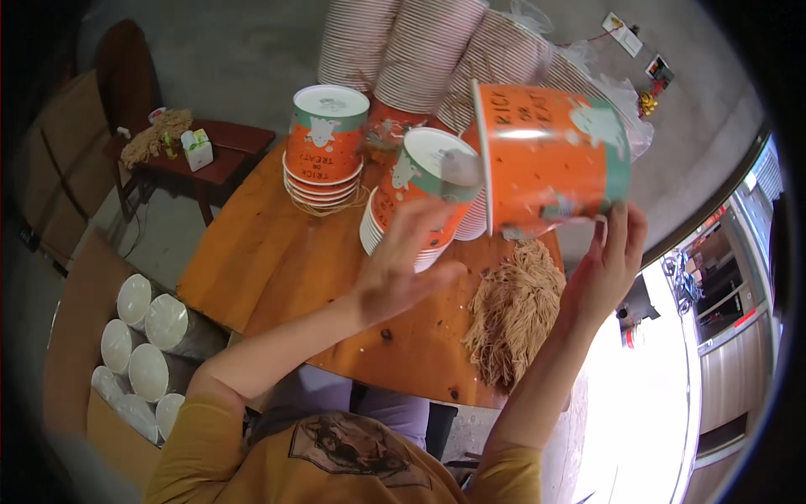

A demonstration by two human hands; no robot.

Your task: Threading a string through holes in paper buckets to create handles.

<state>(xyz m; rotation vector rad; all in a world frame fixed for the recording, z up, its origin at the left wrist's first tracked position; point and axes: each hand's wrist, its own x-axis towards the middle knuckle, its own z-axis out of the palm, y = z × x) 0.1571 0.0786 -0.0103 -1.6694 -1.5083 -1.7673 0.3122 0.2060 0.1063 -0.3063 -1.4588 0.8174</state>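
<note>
An orange paper bucket (550,155) with a green base band and a pale printed figure is tipped on its side in the air, its white rim to the left. My right hand (617,252) grips it low, near the base end; the thumb is partly hidden. My left hand (407,265) is smeared by motion but its fingers are spread, with nothing in them. It passes in front of a nested stack of upside-down orange buckets (411,202). A second such stack (323,155) stands further left. Below the lifted bucket lies a bundle of tan twisted cords (516,319).
Tall stacks of white-rimmed buckets (428,50) rise behind the wooden table (252,252). On the lower left, a cardboard box (126,428) holds several tubes of nested cups (149,371). A dark red bench (239,147) carries more tan cords (159,134) and a small white box (197,151).
</note>
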